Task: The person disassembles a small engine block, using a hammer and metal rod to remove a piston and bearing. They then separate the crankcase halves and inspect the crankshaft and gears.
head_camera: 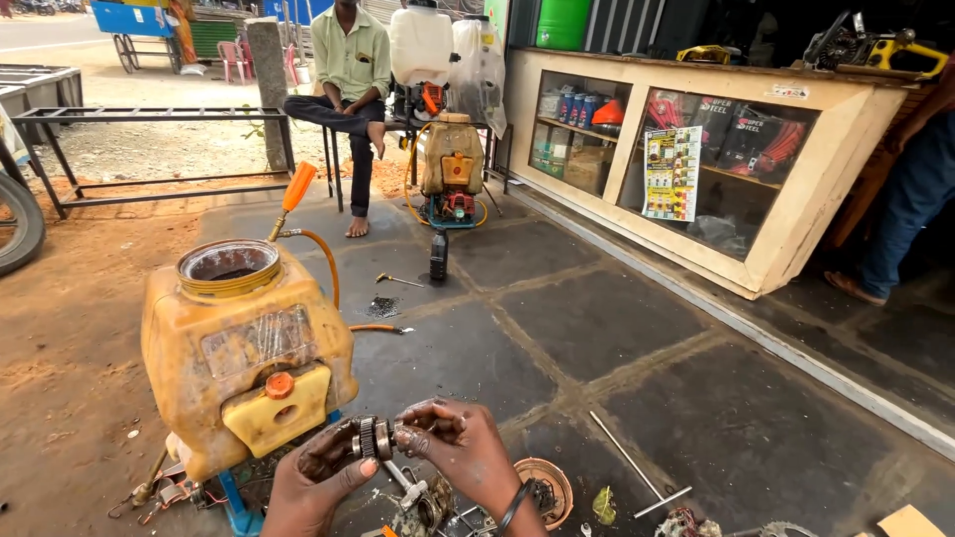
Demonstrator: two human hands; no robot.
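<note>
A: Head view, bottom centre: what do you hold?

B: Your left hand (316, 475) and right hand (460, 446) both close around a small greasy steel bearing-and-shaft part (376, 438), beside the yellow plastic sprayer tank (239, 368).

A: Handling?

B: Likely heavy, rigid, slippery; grip the ridged outer ring.

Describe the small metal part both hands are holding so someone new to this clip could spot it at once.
Start at the big yellow sprayer tank at lower left. Just below and right of it, the left hand and right hand meet over the dark stone floor. Between their fingertips is a short metal shaft with ring-shaped bearings, the only loose part held up, not lying among the dismantled pieces below.
</note>
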